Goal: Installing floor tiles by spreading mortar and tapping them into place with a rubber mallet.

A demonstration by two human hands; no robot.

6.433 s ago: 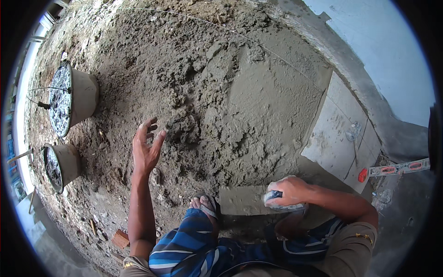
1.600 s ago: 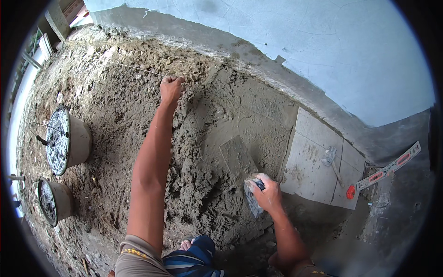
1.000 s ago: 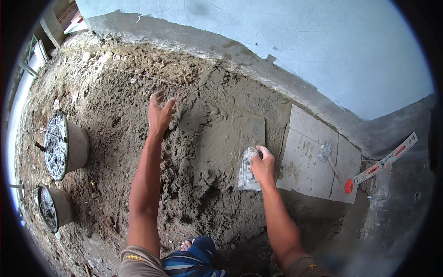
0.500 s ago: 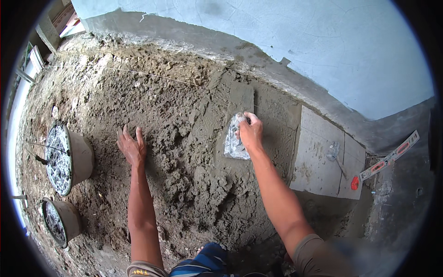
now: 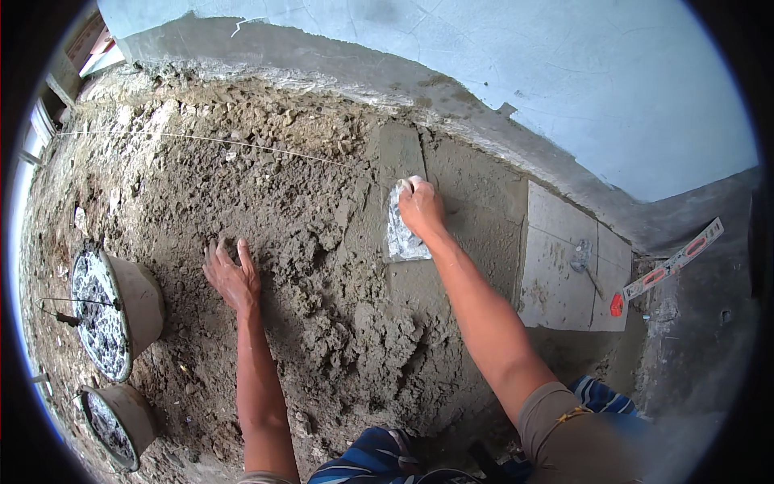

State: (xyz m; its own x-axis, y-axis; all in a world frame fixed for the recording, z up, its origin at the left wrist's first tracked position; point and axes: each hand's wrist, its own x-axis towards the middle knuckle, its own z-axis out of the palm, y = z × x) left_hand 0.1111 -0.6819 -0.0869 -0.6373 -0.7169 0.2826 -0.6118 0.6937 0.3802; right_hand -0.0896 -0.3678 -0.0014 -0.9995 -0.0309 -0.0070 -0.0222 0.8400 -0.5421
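My right hand [image 5: 418, 208] grips a mortar-smeared trowel [image 5: 398, 238], its long flat blade lying on the smoothed wet mortar [image 5: 476, 234] toward the wall base. My left hand [image 5: 234, 274] is open, fingers apart and empty, over rough soil and loose mortar [image 5: 314, 266], to the right of the larger bucket. A thin string line [image 5: 282, 150] runs across the soil above both hands. Pale floor tiles [image 5: 556, 282] lie beside the mortar at the right, with a mallet [image 5: 582, 258] on them.
Two buckets [image 5: 139, 306] [image 5: 131, 419] with grey, white-speckled contents stand at the left. A spirit level [image 5: 677, 260] with a red end rests beside the tiles. A pale blue wall [image 5: 564, 89] with a grey base band borders the back and right. Posts show at the upper left.
My left hand, earlier pinching the string, let it go and moved down and left, opening. My right hand slid the trowel away from me and leftward across the mortar.
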